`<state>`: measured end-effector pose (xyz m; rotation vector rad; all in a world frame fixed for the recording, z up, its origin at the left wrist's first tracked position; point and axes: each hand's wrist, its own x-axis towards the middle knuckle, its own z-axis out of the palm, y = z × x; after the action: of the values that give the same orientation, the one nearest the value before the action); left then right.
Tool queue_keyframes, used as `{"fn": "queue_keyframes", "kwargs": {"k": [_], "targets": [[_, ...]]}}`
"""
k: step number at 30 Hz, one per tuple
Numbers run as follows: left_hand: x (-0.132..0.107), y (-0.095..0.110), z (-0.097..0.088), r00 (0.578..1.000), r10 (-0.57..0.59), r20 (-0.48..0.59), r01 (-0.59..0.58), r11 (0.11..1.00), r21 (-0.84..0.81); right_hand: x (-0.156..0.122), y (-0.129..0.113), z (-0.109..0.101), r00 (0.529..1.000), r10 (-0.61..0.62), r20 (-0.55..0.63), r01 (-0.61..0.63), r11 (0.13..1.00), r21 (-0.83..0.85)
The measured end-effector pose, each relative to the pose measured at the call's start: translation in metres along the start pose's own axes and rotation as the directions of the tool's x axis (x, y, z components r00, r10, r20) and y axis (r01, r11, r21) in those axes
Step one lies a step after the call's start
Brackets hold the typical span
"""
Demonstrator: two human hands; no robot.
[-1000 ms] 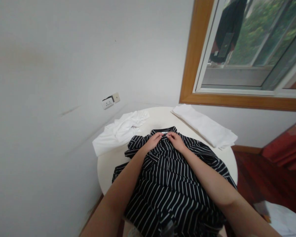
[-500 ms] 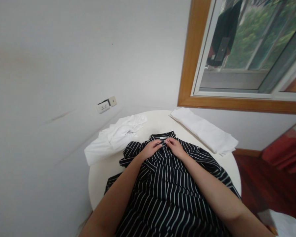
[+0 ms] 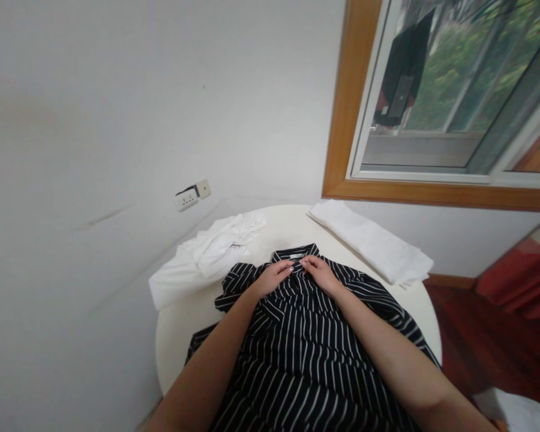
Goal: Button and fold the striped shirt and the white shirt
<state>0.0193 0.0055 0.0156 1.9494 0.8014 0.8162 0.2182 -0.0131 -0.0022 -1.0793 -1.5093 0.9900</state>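
Observation:
A black shirt with white stripes point(image 3: 310, 336) lies front up over the round white table point(image 3: 288, 219), its collar point(image 3: 296, 252) toward the far side. My left hand point(image 3: 273, 278) pinches the shirt front just below the collar, on the left of the neck opening. Close beside it, my right hand point(image 3: 320, 273) pinches the cloth on the right of the opening. The fingertips of both hands nearly meet. Any button between them is too small to make out. The sleeves spread out to both sides, and the fabric is wrinkled at the chest.
Crumpled white cloth point(image 3: 207, 252) lies at the table's left edge against the wall. A folded white cloth point(image 3: 371, 240) rests at the back right. Behind stand a wall socket point(image 3: 186, 200) and a wood-framed window point(image 3: 337, 189). Red fabric point(image 3: 522, 276) hangs at the right.
The view has shifted very slightly. Both hands stay at the collar, with the fingers still pinching the shirt front.

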Motion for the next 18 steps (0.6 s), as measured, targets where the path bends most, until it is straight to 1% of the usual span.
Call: {"fn": "queue_keyframes", "kwargs": {"k": [5,7,9,12,18], "targets": [[-0.001,-0.003,0.002,1.000,-0.014,-0.007,0.014,1.000,-0.012,-0.002,-0.005,-0.001,0.999,0.017,0.043,-0.019,0.999,0.035],[-0.001,-0.003,0.003,1.000,-0.010,-0.026,0.010,0.999,0.031,-0.003,-0.007,-0.001,0.998,0.012,0.065,-0.015,0.999,0.043],[-0.001,-0.001,0.004,0.998,0.003,-0.058,0.004,0.994,0.108,-0.004,-0.009,-0.001,0.996,0.003,0.087,-0.006,0.999,0.041],[0.000,0.001,0.005,0.994,0.019,-0.105,0.003,0.979,0.204,-0.006,-0.011,0.000,0.996,0.006,0.093,-0.008,1.000,0.024],[0.000,0.006,0.011,0.986,0.053,-0.161,-0.014,0.971,0.238,-0.006,-0.011,0.001,0.994,0.010,0.105,-0.008,1.000,-0.020]]}}
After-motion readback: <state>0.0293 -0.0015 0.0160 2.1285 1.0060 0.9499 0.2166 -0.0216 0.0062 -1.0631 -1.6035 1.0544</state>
